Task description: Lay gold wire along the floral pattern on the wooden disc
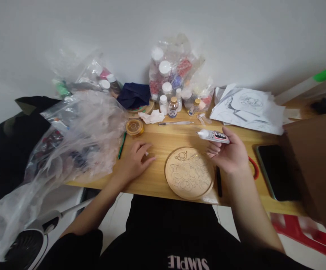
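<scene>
Within R hand (232,153): tube (214,136), prob. glue.

Tabletop (157,137), centre: wood, smooth, faint sheen. Round plate (190,187), lower centre: pale wood, smooth, mostly matt. Glue tube (218,136), right of centre: silvery, slight shine; white nozzle (204,134), plastic-looking. Bag (95,112), left: clear plastic film, crumpled, glossy. Folded cloth (134,95), upper centre-left: navy, matt. Drawing sheets (253,112), upper right: matt paper. Box (317,161), right edge: matt brown cardboard.
</scene>
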The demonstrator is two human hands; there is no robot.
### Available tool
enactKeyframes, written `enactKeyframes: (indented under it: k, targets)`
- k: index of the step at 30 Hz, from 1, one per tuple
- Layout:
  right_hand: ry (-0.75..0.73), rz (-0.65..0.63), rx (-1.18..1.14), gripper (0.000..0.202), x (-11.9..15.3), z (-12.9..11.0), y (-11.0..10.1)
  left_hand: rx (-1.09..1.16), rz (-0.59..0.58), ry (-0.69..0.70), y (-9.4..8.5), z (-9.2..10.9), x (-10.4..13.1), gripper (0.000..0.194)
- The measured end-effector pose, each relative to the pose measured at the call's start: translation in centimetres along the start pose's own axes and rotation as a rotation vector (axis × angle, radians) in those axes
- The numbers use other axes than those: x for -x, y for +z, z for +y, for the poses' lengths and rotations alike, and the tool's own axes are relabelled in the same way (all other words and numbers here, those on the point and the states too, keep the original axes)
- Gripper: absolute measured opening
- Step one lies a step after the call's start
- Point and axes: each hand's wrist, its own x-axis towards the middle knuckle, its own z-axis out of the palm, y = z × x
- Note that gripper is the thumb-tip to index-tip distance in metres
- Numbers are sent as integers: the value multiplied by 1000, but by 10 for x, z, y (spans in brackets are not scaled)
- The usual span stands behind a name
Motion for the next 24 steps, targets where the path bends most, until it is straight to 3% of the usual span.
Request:
enactKeyframes:
  k: [6, 12, 16, 20, 22, 24]
  targets:
    - [-15, 11, -10, 39, 6, 3, -2, 38, -58, 82, -12, -21, 6, 27]
    - [-24, 9, 5, 39, 9, 6, 2, 100, 32, 52, -11, -17, -4, 27]
    - [-54, 6, 12, 33, 14, 7, 7, 194, 153, 32, -25, 10, -20, 21]
    - [-85, -10, 29, 23, 21, 9, 20, 331, 302, 107, -51, 59, -46, 12]
    - [-101, -21, 33, 23, 26, 10, 28, 541, 427, 163, -61, 83, -59, 13]
    - [-120, -29, 19, 23, 32, 11, 35, 744, 404, 165, -67, 102, -68, 13]
